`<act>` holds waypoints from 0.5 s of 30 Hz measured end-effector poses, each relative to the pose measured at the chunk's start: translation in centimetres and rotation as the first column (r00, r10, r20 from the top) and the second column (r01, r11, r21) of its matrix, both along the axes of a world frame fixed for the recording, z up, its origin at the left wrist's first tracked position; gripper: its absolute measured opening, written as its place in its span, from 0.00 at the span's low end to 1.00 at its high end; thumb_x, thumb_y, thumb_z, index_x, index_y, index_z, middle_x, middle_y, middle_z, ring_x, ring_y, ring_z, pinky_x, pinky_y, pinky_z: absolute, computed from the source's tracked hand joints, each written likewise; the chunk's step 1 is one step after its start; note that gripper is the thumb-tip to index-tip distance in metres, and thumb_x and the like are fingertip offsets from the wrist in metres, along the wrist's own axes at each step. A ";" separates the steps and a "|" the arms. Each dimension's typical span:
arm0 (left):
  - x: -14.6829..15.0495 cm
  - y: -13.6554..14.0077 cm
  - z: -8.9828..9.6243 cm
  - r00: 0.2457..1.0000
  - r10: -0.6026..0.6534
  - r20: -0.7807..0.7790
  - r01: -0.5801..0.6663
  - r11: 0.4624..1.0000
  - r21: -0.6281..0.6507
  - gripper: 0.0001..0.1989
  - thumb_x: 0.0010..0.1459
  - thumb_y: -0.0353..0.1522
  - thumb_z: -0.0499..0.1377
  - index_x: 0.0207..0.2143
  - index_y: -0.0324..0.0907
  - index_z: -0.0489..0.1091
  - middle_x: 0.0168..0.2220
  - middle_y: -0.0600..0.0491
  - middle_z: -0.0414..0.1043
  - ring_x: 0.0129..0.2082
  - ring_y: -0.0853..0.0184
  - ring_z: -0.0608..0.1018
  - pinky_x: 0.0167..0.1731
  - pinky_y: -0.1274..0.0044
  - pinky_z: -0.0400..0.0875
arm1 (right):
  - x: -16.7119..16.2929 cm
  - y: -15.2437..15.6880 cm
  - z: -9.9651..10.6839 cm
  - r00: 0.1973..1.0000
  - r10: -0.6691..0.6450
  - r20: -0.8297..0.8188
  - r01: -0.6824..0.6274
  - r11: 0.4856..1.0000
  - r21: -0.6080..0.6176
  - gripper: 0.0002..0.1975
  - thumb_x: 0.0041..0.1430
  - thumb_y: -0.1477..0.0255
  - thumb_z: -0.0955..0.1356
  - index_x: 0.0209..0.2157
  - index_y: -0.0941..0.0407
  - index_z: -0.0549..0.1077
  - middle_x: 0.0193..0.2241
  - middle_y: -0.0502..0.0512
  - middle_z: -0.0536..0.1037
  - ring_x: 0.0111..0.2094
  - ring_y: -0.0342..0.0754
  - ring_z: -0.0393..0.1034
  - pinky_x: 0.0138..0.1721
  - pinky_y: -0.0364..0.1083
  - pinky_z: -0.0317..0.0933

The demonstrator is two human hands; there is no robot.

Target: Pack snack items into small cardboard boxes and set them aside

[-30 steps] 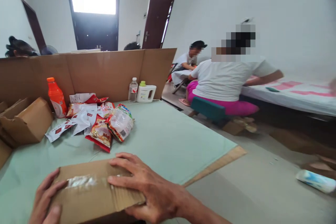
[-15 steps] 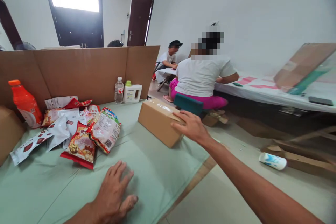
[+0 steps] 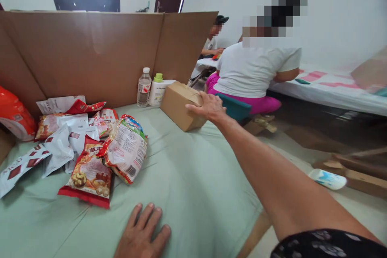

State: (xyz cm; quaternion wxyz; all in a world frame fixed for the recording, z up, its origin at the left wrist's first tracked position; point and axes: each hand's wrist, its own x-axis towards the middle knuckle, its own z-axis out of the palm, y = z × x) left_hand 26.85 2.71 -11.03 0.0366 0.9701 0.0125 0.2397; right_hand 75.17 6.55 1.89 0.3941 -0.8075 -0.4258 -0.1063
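A small brown cardboard box rests on the green-covered table, close to the white jug with a green cap. My right hand grips its near right end, the thumb on top and the other fingers partly hidden behind the box. My left hand lies flat on the cloth near the front edge of the view, fingers spread, holding nothing. Left of the box is a pile of snack packets, among them a red walnut-printed bag and a bag with a barcode label.
A tall cardboard screen stands along the table's back. Beside the jug is a clear water bottle; an orange bottle stands at far left. A person in a white shirt sits beyond the table. A white-and-blue roll lies at right.
My right hand has pushed the box farther back, up against the jug. My left hand stays low over the table, now flatter. The view has tilted downward.
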 end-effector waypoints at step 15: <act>-0.3 -2.2 6.8 0.943 0.039 -0.329 -0.078 0.991 -0.107 0.24 0.69 0.47 0.56 0.54 0.37 0.72 0.57 0.38 0.74 0.60 0.51 0.73 0.60 0.58 0.67 | -28.2 -1.7 -9.1 0.881 0.471 0.051 -0.457 0.873 -0.170 0.36 0.56 0.54 0.69 0.63 0.57 0.68 0.68 0.73 0.62 0.67 0.71 0.60 0.60 0.70 0.61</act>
